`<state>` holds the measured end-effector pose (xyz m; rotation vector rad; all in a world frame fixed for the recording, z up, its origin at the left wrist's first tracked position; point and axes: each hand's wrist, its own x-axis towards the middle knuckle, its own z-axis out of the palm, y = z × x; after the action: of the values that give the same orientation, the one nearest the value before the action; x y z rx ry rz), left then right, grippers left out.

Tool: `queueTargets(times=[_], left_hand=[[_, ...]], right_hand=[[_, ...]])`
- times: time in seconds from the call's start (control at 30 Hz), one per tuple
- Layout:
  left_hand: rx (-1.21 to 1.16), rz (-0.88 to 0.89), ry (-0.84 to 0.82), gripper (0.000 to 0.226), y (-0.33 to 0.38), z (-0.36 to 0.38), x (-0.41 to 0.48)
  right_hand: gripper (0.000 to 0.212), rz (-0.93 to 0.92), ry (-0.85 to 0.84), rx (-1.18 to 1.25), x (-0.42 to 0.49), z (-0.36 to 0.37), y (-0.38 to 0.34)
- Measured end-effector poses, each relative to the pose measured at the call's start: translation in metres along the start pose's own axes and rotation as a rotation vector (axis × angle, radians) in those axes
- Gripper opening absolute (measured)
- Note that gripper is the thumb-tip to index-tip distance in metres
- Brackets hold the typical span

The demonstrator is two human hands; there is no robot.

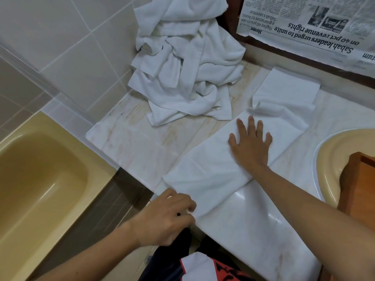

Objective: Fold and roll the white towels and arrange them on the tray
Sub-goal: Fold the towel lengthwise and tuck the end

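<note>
The left grip (166, 218), fingers curled, pinches the near end of the folded white towel (203, 175), whose long strip runs diagonally away rightward across the table (142, 151), under the flat, spread right grip (251, 147) pressing mid-length.

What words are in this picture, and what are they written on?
"Sabah leaders urged to unite on 40 pct revenue rights": big headline on the newspaper, seen upside down.
"Home": section label, same page.
"Higher oil prices not a guarantee to boost Sabah's revenue": smaller headline, same page.
Small print in the columns: too blurred to read.
</note>
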<state>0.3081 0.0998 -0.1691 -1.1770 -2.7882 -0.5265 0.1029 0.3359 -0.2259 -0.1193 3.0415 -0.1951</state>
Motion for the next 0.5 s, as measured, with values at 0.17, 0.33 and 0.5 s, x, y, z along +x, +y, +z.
queueTargets(times=[0.17,0.33,0.5], left_hand=[[-0.084,-0.414,0.071,0.055,0.031,0.047,0.013],[-0.024,-0.467,0.132,0.033,0.033,0.067,0.04],[0.047,-0.37,0.127,0.037,0.028,0.059,0.028]], right_hand=[[0.063,0.001,-0.003,0.003,0.0,0.0,0.0],[0.062,0.004,-0.01,0.007,0.0,-0.001,0.0],[0.062,0.002,-0.019,0.006,-0.002,-0.002,0.0]])
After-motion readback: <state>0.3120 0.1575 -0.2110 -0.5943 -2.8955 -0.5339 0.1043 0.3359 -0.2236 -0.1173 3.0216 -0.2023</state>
